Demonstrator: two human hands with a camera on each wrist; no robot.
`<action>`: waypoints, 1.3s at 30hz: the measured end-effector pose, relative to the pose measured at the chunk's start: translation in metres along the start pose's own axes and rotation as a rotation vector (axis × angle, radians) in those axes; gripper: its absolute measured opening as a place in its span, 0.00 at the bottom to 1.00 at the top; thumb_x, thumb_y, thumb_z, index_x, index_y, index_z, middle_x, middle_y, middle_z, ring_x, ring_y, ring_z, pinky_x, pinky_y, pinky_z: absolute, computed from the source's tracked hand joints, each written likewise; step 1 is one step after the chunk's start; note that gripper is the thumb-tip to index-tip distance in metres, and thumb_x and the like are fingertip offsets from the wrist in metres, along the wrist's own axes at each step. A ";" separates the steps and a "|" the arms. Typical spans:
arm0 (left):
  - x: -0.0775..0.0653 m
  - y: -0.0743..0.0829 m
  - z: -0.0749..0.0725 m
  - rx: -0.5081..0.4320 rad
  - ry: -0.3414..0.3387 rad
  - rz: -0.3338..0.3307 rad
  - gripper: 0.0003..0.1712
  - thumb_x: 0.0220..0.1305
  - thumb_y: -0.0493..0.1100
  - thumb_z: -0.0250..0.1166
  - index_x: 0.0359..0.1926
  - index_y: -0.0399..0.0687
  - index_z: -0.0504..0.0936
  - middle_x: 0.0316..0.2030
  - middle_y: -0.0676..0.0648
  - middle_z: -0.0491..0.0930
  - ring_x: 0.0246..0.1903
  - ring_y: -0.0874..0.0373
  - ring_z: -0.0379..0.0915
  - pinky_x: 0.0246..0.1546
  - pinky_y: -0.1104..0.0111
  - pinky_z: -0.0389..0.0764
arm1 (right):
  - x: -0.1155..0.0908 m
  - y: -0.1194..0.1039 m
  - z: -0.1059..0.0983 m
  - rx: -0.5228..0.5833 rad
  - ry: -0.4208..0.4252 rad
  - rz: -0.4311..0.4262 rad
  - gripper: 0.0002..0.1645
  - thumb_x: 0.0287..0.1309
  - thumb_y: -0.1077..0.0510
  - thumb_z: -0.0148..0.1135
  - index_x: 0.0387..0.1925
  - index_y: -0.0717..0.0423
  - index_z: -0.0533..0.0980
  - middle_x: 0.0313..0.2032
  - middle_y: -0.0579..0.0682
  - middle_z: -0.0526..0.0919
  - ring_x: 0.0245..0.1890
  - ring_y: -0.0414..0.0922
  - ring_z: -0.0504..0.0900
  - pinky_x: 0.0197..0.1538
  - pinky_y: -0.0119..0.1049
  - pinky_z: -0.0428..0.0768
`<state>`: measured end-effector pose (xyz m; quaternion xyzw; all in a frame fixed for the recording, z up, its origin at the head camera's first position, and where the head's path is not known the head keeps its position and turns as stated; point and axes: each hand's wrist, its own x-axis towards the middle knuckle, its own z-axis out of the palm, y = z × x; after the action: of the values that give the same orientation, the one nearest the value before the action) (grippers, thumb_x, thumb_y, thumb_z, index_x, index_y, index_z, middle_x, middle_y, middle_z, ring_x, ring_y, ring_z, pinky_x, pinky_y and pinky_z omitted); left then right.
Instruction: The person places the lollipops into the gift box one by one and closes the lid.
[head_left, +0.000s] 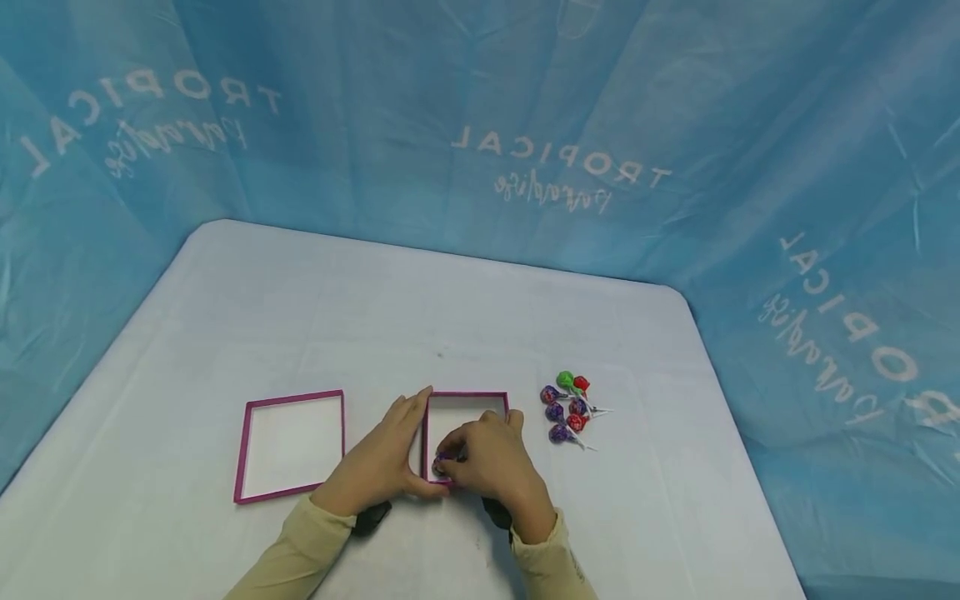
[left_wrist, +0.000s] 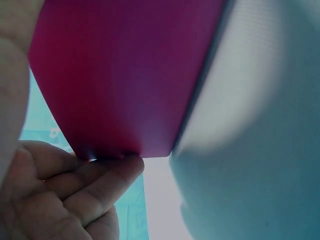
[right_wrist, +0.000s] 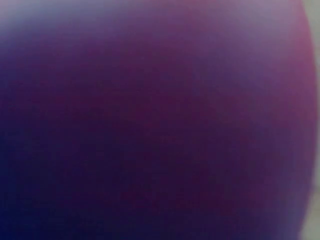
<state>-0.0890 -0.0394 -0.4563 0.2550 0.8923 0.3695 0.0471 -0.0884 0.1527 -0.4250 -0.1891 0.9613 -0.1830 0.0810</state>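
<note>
In the head view, a square white box with a magenta rim (head_left: 468, 394) stands on the table before me. My left hand (head_left: 378, 467) grips it along its left wall, fingers at the far corner and thumb at the near one. The left wrist view has those fingers (left_wrist: 102, 192) against the end of the magenta outer wall (left_wrist: 130, 75). My right hand (head_left: 491, 458) reaches inside the box and pinches a dark purple-wrapped lollipop (head_left: 440, 465) low in the near left corner. Its stick is hidden by the hand. A blurred purple surface (right_wrist: 160, 120) fills the right wrist view.
A second magenta-rimmed shallow box (head_left: 292, 400) lies to the left. Right of the box, several wrapped lollipops lie in a loose cluster: a green one (head_left: 565, 380), red ones and purple ones (head_left: 558, 433). Blue printed curtains (head_left: 420, 125) surround the white table (head_left: 450, 308).
</note>
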 end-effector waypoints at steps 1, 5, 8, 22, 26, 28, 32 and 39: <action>0.000 0.000 0.000 0.004 0.001 -0.001 0.77 0.35 0.63 0.85 0.78 0.34 0.50 0.71 0.33 0.62 0.70 0.27 0.55 0.67 0.45 0.68 | 0.000 0.000 0.000 0.003 0.001 0.000 0.05 0.49 0.46 0.76 0.30 0.37 0.89 0.24 0.27 0.83 0.32 0.37 0.70 0.47 0.52 0.59; -0.001 -0.001 -0.001 0.025 0.016 0.003 0.77 0.35 0.63 0.85 0.77 0.33 0.51 0.70 0.33 0.63 0.70 0.25 0.55 0.67 0.44 0.67 | 0.000 -0.002 -0.001 0.006 0.013 -0.008 0.05 0.49 0.46 0.77 0.30 0.38 0.89 0.25 0.28 0.85 0.32 0.37 0.70 0.47 0.52 0.60; -0.001 -0.001 -0.001 0.029 0.018 0.008 0.77 0.35 0.63 0.85 0.77 0.34 0.51 0.70 0.33 0.63 0.69 0.25 0.55 0.67 0.44 0.68 | -0.001 -0.002 0.000 0.002 0.019 -0.008 0.05 0.49 0.46 0.77 0.30 0.37 0.89 0.26 0.28 0.85 0.32 0.37 0.71 0.47 0.52 0.60; 0.003 0.001 0.007 0.049 0.009 0.020 0.76 0.35 0.63 0.84 0.76 0.31 0.53 0.70 0.33 0.63 0.71 0.28 0.55 0.71 0.45 0.62 | -0.015 0.003 -0.003 0.039 0.219 -0.049 0.09 0.49 0.50 0.77 0.35 0.36 0.89 0.36 0.32 0.86 0.42 0.41 0.75 0.46 0.52 0.58; 0.011 0.005 0.013 0.042 0.001 0.054 0.77 0.37 0.65 0.83 0.76 0.31 0.52 0.71 0.33 0.62 0.72 0.31 0.54 0.74 0.48 0.56 | -0.026 0.010 -0.011 0.066 0.345 -0.049 0.10 0.48 0.51 0.79 0.36 0.36 0.88 0.36 0.30 0.84 0.40 0.38 0.72 0.44 0.51 0.56; 0.011 0.004 0.013 0.044 0.012 0.038 0.78 0.34 0.66 0.83 0.76 0.32 0.52 0.71 0.34 0.63 0.73 0.33 0.54 0.75 0.50 0.55 | -0.028 0.011 -0.013 0.079 0.379 -0.063 0.10 0.49 0.51 0.79 0.36 0.37 0.88 0.37 0.31 0.84 0.40 0.37 0.71 0.43 0.50 0.55; 0.008 0.000 0.012 0.064 0.022 0.022 0.78 0.32 0.67 0.84 0.76 0.31 0.53 0.70 0.35 0.64 0.73 0.35 0.55 0.75 0.51 0.54 | -0.031 0.012 -0.016 0.093 0.438 -0.069 0.10 0.50 0.51 0.79 0.36 0.36 0.87 0.39 0.31 0.85 0.39 0.37 0.71 0.42 0.49 0.54; 0.004 -0.005 0.009 0.072 0.036 0.040 0.79 0.31 0.66 0.85 0.74 0.28 0.54 0.67 0.33 0.67 0.71 0.38 0.59 0.76 0.51 0.51 | -0.033 0.013 -0.018 0.106 0.480 -0.039 0.12 0.51 0.52 0.78 0.38 0.34 0.86 0.38 0.29 0.86 0.38 0.35 0.69 0.43 0.46 0.53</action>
<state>-0.0926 -0.0350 -0.4658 0.2679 0.9005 0.3423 0.0145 -0.0662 0.1831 -0.4110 -0.1541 0.9383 -0.2745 -0.1433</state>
